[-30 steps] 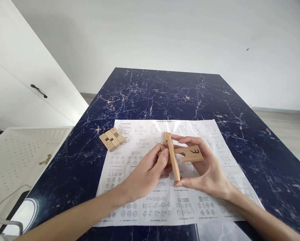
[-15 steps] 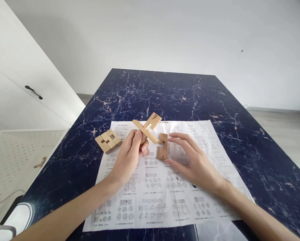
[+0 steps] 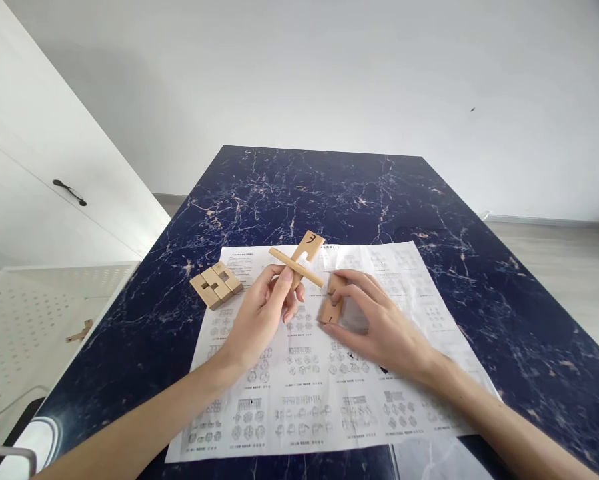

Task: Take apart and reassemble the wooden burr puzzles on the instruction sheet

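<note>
- A dark blue, marble-veined table [image 3: 299, 193] is seen running away to its far edge, with a white perforated surface [image 3: 34, 313] set beyond its left edge.
- Much of the table's near half is covered by a printed sheet [image 3: 307, 380], creased and filled with rows of small diagrams.
- The left hand [image 3: 265, 301] is closed, and a crossed pair of pieces [image 3: 307, 252] is gripped between its thumb and fingers, above the sheet near its far edge.
- The right hand [image 3: 382, 317] is curved over the middle of the sheet's far half, and a single wooden piece [image 3: 331, 312] is pinched between its thumb and fingers; whether it is lifted cannot be told.
- In the crossed pair, a slim bar is laid across a flat piece marked in black.
- A group of blocks [image 3: 217, 285], set close together, is placed across the sheet's left edge, near the far left corner.
- One black stroke is borne by the single wooden piece, which is partly hidden by the fingers.
</note>
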A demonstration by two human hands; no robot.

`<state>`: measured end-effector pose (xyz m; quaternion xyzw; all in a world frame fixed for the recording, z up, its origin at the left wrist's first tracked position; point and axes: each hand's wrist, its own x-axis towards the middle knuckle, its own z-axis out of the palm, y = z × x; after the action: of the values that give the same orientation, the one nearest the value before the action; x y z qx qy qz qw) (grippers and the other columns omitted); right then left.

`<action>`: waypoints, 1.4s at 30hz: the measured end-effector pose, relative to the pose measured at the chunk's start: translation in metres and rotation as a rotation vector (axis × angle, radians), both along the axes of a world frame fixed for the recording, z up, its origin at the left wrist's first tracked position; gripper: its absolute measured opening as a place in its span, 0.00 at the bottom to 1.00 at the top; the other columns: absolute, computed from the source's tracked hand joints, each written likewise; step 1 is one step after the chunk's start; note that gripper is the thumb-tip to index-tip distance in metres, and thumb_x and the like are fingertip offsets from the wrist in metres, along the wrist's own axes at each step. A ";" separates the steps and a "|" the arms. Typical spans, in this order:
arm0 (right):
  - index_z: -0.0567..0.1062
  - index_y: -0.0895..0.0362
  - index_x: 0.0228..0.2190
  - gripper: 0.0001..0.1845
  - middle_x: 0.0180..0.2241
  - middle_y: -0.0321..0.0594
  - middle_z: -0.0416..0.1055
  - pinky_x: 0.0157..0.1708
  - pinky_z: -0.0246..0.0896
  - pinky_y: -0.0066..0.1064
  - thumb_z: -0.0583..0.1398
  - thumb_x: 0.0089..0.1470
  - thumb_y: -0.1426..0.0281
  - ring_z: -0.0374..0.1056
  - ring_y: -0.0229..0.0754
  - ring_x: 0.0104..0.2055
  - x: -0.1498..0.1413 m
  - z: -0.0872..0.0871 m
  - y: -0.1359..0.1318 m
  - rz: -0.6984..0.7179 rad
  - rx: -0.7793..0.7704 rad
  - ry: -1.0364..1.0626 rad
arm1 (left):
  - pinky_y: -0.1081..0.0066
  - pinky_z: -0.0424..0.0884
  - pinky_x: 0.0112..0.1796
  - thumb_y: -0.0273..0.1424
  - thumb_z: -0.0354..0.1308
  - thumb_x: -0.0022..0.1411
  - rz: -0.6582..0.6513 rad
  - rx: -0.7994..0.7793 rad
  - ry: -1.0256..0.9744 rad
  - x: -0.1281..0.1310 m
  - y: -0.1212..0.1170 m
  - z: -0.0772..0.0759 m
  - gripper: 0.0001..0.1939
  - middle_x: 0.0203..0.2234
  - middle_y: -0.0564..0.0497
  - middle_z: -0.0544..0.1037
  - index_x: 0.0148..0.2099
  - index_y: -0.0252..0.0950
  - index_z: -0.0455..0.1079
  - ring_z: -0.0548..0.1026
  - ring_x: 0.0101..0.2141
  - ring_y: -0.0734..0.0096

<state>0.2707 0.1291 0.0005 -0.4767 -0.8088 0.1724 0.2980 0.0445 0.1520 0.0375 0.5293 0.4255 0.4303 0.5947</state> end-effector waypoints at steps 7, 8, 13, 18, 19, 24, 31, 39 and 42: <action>0.72 0.49 0.53 0.27 0.62 0.49 0.71 0.63 0.68 0.61 0.73 0.56 0.58 0.69 0.59 0.65 0.005 0.008 0.006 -0.101 0.007 0.208 | 0.70 0.59 0.28 0.44 0.53 0.79 -0.034 -0.032 -0.007 -0.002 0.001 -0.003 0.17 0.31 0.53 0.74 0.40 0.37 0.67 0.62 0.23 0.79; 0.72 0.48 0.53 0.28 0.62 0.49 0.71 0.63 0.68 0.61 0.74 0.56 0.59 0.69 0.59 0.65 0.006 0.010 0.007 -0.104 0.021 0.255 | 0.70 0.59 0.28 0.44 0.54 0.78 -0.031 -0.040 -0.011 -0.002 0.001 -0.004 0.17 0.31 0.53 0.74 0.39 0.37 0.67 0.62 0.23 0.79; 0.69 0.47 0.58 0.33 0.63 0.48 0.69 0.65 0.65 0.60 0.74 0.55 0.64 0.67 0.59 0.67 0.009 0.019 0.006 -0.041 0.142 0.368 | 0.70 0.61 0.30 0.44 0.55 0.77 -0.015 -0.101 -0.031 -0.004 0.002 -0.003 0.18 0.30 0.53 0.73 0.37 0.37 0.68 0.61 0.24 0.78; 0.65 0.47 0.61 0.39 0.66 0.51 0.67 0.65 0.66 0.60 0.76 0.54 0.66 0.66 0.60 0.68 0.003 0.025 -0.004 0.081 0.291 0.318 | 0.70 0.60 0.29 0.47 0.55 0.76 -0.085 -0.163 -0.048 -0.007 0.002 -0.001 0.20 0.25 0.55 0.70 0.36 0.37 0.69 0.61 0.24 0.75; 0.64 0.48 0.62 0.40 0.66 0.52 0.67 0.65 0.66 0.59 0.76 0.55 0.67 0.66 0.60 0.69 0.002 0.025 -0.005 0.108 0.320 0.310 | 0.70 0.60 0.29 0.47 0.55 0.76 -0.120 -0.179 -0.045 -0.007 0.002 -0.001 0.21 0.24 0.55 0.69 0.35 0.37 0.69 0.61 0.24 0.75; 0.63 0.50 0.65 0.43 0.64 0.53 0.70 0.65 0.67 0.59 0.75 0.56 0.69 0.66 0.59 0.69 -0.001 0.026 -0.008 0.209 0.426 0.313 | 0.71 0.59 0.27 0.49 0.54 0.75 -0.230 -0.248 -0.019 -0.004 0.001 0.001 0.23 0.21 0.57 0.67 0.33 0.37 0.68 0.58 0.21 0.76; 0.61 0.49 0.66 0.40 0.65 0.52 0.71 0.67 0.67 0.55 0.72 0.60 0.72 0.65 0.54 0.71 -0.002 0.032 -0.011 0.294 0.357 0.288 | 0.71 0.57 0.26 0.50 0.53 0.75 -0.289 -0.249 0.042 -0.003 0.001 0.005 0.23 0.20 0.57 0.65 0.33 0.38 0.69 0.57 0.21 0.75; 0.58 0.46 0.67 0.36 0.69 0.44 0.69 0.70 0.63 0.51 0.66 0.66 0.72 0.59 0.47 0.75 0.001 0.032 -0.010 0.367 0.338 0.162 | 0.70 0.53 0.24 0.51 0.54 0.72 -0.294 -0.271 0.113 0.000 0.000 0.011 0.23 0.18 0.58 0.62 0.31 0.40 0.66 0.54 0.19 0.75; 0.58 0.43 0.66 0.33 0.69 0.40 0.69 0.71 0.61 0.49 0.65 0.67 0.71 0.59 0.45 0.74 0.001 0.032 -0.013 0.363 0.310 0.099 | 0.70 0.53 0.24 0.50 0.57 0.71 -0.332 -0.289 0.102 -0.003 0.002 0.012 0.24 0.17 0.58 0.61 0.28 0.40 0.64 0.54 0.19 0.75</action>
<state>0.2715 0.1164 0.0326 -0.2632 -0.8823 0.1201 0.3713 0.0419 0.1543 0.0496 0.5226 0.4193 0.2337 0.7046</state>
